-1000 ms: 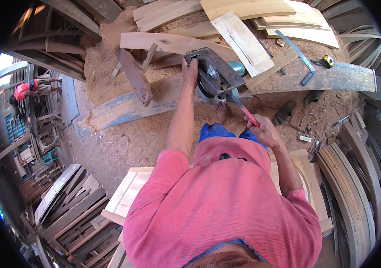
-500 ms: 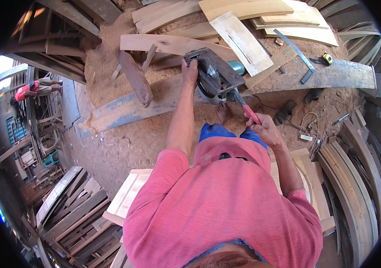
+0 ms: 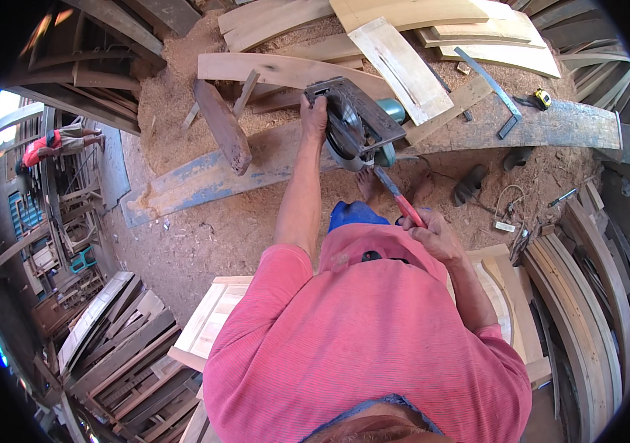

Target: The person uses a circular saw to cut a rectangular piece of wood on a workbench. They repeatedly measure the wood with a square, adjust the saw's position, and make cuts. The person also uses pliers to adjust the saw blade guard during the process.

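Note:
In my left hand (image 3: 315, 117) is a circular saw (image 3: 355, 122), gripped by the far edge of its metal base plate and tilted so that its round blade guard faces me. My right hand (image 3: 436, 235) is closed around a long metal tool with a red handle (image 3: 409, 210), low in front of my shirt. This tool's narrow metal end points up and left toward the saw's lower edge. Its exact kind is hard to make out. A green motor housing (image 3: 391, 111) shows behind the base plate.
A long worn plank (image 3: 536, 131) lies across the sawdust-covered ground. On or near it are a metal square (image 3: 490, 92), a tape measure (image 3: 541, 98) and a pale board (image 3: 401, 70). Sandals (image 3: 470, 184) lie to the right. Curved timbers (image 3: 577, 310) are stacked lower right. Another person (image 3: 53, 148) is far left.
My right hand has come down toward my body, drawing the red-handled tool back from the saw. My left hand and the saw have hardly moved.

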`<state>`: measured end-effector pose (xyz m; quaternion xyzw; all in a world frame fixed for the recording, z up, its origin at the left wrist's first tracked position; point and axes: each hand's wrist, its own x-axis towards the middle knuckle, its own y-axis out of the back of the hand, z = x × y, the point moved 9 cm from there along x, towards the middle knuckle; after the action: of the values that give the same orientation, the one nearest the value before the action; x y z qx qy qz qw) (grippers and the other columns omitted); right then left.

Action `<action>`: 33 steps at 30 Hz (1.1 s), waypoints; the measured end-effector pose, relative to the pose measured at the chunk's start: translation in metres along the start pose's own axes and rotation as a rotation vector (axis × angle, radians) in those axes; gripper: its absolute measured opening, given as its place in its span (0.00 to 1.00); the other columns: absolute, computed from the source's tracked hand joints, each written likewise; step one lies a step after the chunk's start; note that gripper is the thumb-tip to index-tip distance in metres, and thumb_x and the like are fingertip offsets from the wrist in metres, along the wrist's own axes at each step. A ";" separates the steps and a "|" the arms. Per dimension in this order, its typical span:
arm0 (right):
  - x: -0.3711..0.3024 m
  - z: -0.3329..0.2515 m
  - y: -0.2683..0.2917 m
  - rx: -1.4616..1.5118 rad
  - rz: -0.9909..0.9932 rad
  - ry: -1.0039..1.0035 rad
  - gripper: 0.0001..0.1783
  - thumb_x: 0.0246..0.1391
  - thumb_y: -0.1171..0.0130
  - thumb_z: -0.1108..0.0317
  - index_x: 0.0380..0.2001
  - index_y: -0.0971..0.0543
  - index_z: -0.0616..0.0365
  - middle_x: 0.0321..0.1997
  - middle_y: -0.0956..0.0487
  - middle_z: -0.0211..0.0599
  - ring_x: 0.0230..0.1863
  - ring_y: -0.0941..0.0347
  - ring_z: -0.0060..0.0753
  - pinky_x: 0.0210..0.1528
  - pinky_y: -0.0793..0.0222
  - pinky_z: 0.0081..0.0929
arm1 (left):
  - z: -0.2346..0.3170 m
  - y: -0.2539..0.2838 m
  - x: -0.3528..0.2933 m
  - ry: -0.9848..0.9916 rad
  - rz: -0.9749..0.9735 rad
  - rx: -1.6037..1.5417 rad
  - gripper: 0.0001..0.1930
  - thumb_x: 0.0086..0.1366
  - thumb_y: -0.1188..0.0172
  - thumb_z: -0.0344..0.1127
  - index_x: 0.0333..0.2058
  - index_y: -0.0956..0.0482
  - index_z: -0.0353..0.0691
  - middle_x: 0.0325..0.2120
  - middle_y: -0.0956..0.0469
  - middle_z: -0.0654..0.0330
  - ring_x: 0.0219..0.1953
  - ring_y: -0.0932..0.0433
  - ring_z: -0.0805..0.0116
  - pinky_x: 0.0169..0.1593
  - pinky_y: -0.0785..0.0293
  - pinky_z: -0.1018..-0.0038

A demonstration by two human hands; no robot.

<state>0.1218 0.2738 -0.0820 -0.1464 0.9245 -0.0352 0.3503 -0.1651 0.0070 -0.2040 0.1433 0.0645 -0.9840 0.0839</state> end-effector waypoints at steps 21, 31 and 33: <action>0.011 -0.003 0.001 0.075 -0.081 0.049 0.07 0.55 0.45 0.73 0.36 0.20 0.61 0.33 0.24 0.26 0.36 0.31 0.19 0.40 0.35 0.21 | -0.007 0.003 0.004 -0.003 -0.016 0.006 0.23 0.64 0.42 0.35 0.58 0.28 0.36 0.48 0.21 0.59 0.48 0.24 0.68 0.56 0.28 0.71; 0.015 0.022 -0.026 0.818 -0.288 -0.177 0.07 0.58 0.47 0.76 0.39 0.25 0.58 0.46 0.19 0.50 0.35 0.20 0.35 0.37 0.21 0.31 | -0.007 0.003 0.004 -0.026 0.000 -0.003 0.24 0.64 0.42 0.36 0.58 0.27 0.36 0.48 0.21 0.58 0.49 0.24 0.66 0.57 0.28 0.70; 0.010 0.018 -0.046 1.155 -0.427 -0.173 0.07 0.59 0.47 0.77 0.40 0.24 0.57 0.45 0.19 0.50 0.36 0.19 0.38 0.38 0.20 0.35 | -0.006 0.002 0.004 -0.022 0.014 -0.004 0.23 0.64 0.42 0.36 0.57 0.27 0.36 0.48 0.20 0.58 0.49 0.24 0.67 0.56 0.27 0.70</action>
<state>0.1376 0.2279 -0.0942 -0.1173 0.6746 -0.5871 0.4318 -0.1671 0.0049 -0.2108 0.1326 0.0644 -0.9848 0.0917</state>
